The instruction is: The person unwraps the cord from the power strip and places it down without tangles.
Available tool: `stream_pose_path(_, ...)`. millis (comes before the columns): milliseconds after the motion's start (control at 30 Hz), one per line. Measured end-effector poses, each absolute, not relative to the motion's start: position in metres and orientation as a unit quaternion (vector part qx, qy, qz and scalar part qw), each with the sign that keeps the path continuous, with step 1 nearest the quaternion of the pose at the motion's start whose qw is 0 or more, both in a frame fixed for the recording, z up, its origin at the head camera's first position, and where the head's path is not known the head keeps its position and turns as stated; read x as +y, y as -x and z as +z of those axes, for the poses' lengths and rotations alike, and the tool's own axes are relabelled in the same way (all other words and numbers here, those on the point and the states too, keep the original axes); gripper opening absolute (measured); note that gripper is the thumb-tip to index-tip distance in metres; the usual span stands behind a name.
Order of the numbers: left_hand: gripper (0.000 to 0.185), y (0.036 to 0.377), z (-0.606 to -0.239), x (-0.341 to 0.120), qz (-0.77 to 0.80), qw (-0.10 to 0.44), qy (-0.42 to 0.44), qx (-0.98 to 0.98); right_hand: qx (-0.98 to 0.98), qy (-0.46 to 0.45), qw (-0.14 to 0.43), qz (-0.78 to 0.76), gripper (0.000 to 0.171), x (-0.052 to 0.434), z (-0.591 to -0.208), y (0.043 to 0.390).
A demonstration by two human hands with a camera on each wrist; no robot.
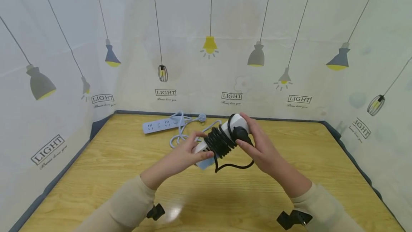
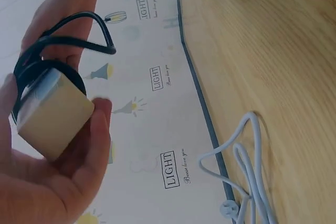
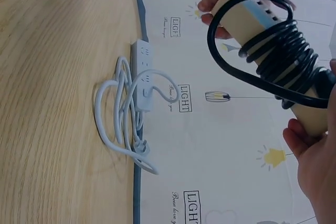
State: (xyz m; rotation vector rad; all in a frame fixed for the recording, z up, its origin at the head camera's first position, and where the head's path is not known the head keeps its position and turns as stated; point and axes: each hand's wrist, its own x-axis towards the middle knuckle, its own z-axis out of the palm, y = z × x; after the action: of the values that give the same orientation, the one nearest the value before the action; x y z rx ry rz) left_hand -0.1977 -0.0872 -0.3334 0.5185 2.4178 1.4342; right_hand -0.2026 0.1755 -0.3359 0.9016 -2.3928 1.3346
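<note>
Both hands hold a white plastic power strip up above the middle of the wooden worktop. A black cord is wound around it. The left hand grips its near end. The right hand grips its far end. A second white power strip with a pale loose cord lies at the far left.

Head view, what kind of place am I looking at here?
Probably a staged recording booth, not a lived-in room: a bare wooden table is walled on three sides by a backdrop printed with lamps and the word LIGHT. The only items are two power strips, one on the table, one held.
</note>
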Motion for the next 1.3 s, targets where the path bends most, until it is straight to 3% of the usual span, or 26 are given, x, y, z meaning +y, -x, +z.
stream_pose_path(267, 0.046, 0.195, -0.333, -0.082, 0.390, -0.005, -0.192, 0.900, -0.834, -0.257, 0.172, 0.457, 0.064, 0.169, -0.337, 0.201)
stream_pose_path(400, 0.054, 0.191, -0.330, -0.080, 0.339, -0.027, -0.224, 0.913, -0.842, -0.227, 0.172, 0.459, 0.062, 0.167, -0.338, 0.200)
stream_pose_path(633, 0.050, 0.188, -0.327, -0.081, 0.298, -0.040, -0.270, 0.915, -0.845, -0.192, 0.146, 0.477, 0.060, 0.167, -0.339, 0.199)
stream_pose_path(933, 0.076, 0.192, -0.329, -0.085, 0.234, -0.060, -0.298, 0.924, -0.853, -0.182, 0.170, 0.458, 0.063, 0.162, -0.338, 0.194)
stream_pose_path(1300, 0.065, 0.192, -0.331, -0.078, 0.176, -0.186, -0.308, 0.916, -0.847, -0.156, 0.165, 0.481, 0.065, 0.151, -0.338, 0.186)
